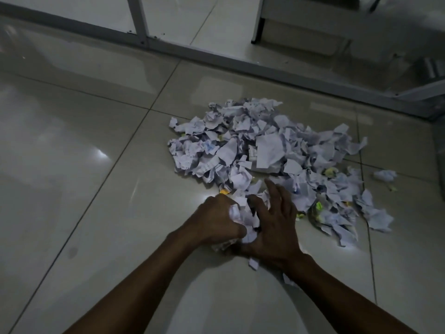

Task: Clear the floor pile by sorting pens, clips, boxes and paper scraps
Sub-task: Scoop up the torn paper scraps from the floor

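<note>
Here, a heap of crumpled paper scraps [265, 150] lies on the glossy tiled floor [84, 165], spreading from the centre toward three o'clock, with small yellow-green bits [319, 206] mixed in at its four o'clock edge. At the heap's six o'clock rim both hands meet over a wad of scraps [243, 220]. The left hand [214, 222] has its fingers curled round the wad, grasping it. The right hand [277, 225] lies against the wad's other side with fingers spread and fairly straight, pressing paper inward. One stray scrap [384, 175] sits apart at three o'clock. A grey metal frame rail [216, 54] crosses the floor at twelve o'clock.
</note>
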